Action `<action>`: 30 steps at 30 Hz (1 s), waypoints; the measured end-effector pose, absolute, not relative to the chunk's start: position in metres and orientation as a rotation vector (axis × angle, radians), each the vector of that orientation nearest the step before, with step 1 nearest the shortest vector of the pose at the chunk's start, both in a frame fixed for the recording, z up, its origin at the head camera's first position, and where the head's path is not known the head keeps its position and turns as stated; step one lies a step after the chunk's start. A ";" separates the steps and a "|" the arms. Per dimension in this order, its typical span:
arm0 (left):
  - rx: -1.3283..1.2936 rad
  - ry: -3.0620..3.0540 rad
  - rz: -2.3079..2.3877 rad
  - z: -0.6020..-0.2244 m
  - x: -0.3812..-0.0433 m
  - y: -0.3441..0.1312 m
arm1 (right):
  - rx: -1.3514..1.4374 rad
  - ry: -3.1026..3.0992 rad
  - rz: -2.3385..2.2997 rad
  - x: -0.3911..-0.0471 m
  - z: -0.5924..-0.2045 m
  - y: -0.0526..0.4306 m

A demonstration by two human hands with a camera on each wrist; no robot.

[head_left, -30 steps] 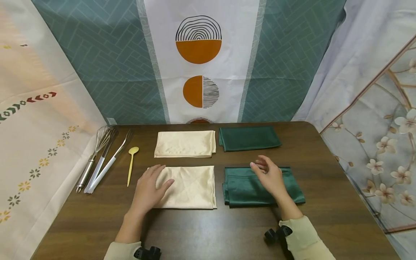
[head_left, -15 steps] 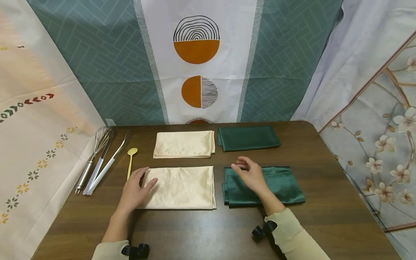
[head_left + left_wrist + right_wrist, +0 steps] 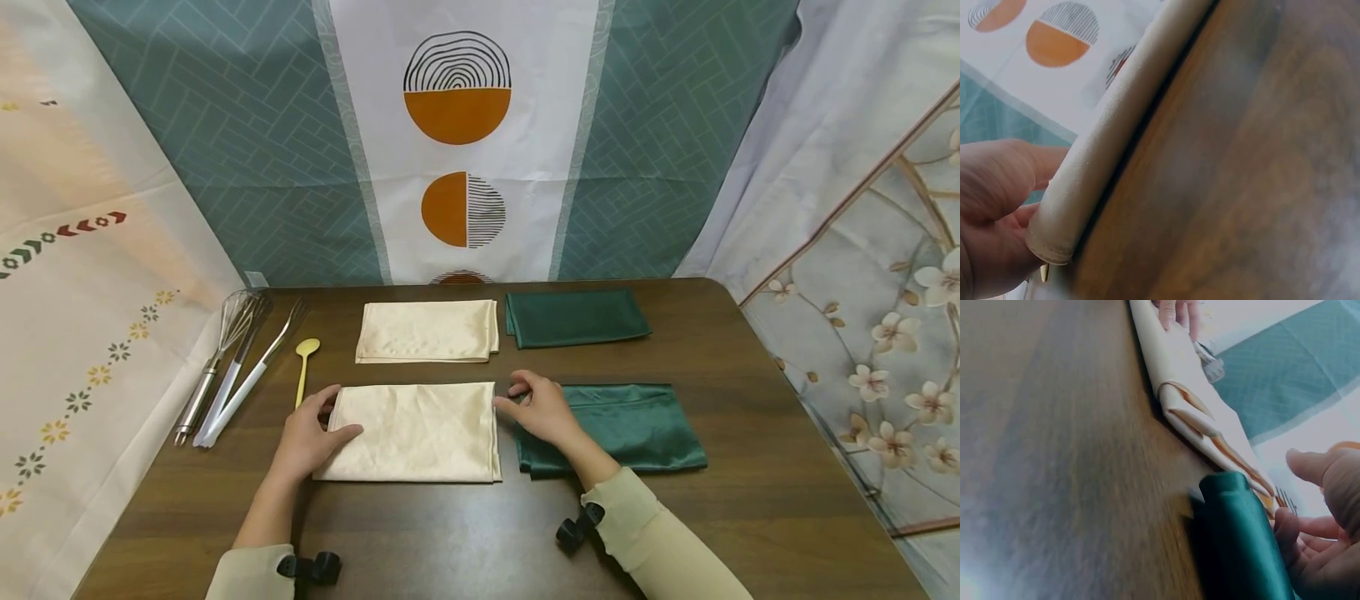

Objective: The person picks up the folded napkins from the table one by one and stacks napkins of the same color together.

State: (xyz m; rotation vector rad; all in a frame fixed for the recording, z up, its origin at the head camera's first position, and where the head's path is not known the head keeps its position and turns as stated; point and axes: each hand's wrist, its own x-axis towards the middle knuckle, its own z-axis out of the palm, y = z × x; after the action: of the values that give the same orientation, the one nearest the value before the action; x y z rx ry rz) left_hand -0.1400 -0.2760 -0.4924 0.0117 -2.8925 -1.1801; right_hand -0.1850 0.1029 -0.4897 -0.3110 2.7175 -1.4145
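A folded cream satin cloth (image 3: 420, 433) lies on the near part of the table, with a folded green satin cloth (image 3: 637, 425) to its right. My left hand (image 3: 309, 437) is at the cream cloth's left edge, thumb over the top and fingers by the side; the left wrist view shows the thumb (image 3: 1050, 164) partly behind the fold. Between the two cloths hovers my right hand (image 3: 542, 412), above the green cloth's left end and close to the cream cloth's right edge. Its thumb and fingers are apart, with nothing between them in the right wrist view.
Another cream cloth (image 3: 427, 332) and another green cloth (image 3: 577, 318) lie folded behind. At the left are a whisk (image 3: 213, 367), two white-handled utensils (image 3: 238, 396) and a yellow spoon (image 3: 303, 367). Patterned curtains surround the table (image 3: 450, 542).
My right hand has moved left from over the green cloth to the cream cloth's right edge. My left hand has shifted left from above the cream cloth to its left edge.
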 end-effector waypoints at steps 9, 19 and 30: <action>0.127 -2.923 -1.179 -0.492 -0.141 -0.275 | -0.363 2.475 -1.328 -0.192 -0.489 0.090; 0.099 -2.979 -1.437 -0.487 -0.143 -0.268 | -0.511 2.411 -1.263 -0.202 -0.494 0.092; 0.055 -2.923 -1.605 -0.488 -0.143 -0.268 | -0.489 2.138 -1.431 -0.206 -0.496 0.105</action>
State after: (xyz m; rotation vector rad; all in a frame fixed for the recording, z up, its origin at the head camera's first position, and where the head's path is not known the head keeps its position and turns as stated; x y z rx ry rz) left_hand -0.1426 -0.2678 -0.4884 0.0551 -2.9232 -1.6051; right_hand -0.2060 0.1050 -0.4958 -0.4889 2.1380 -1.4311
